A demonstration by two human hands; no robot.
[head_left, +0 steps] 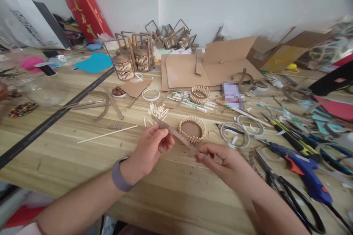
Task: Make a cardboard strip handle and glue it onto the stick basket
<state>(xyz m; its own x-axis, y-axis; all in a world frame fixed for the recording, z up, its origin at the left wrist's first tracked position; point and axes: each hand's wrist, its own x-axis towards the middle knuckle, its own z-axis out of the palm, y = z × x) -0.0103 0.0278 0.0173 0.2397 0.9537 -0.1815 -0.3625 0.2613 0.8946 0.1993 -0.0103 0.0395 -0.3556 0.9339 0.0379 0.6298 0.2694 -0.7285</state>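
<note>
My left hand (151,148) and my right hand (220,161) pinch the two ends of a thin strip of cardboard (176,134), held slanted just above the wooden table (82,154). Fingers of both hands are closed on the strip. Right behind the strip lies a small round basket base (192,129) ringed with short sticks. A second ring of sticks (199,94) lies farther back. A heap of short cut sticks (157,112) lies beyond my left hand, and a long thin stick (107,134) lies to its left.
Black scissors (292,196) and a blue glue gun (300,167) lie at the right near my right arm. Tape rings (235,134), pliers and scraps crowd the right side. Cardboard sheets (193,68), finished small baskets (132,62), a glass bowl (41,88) and a black ruler (52,121) lie behind and left.
</note>
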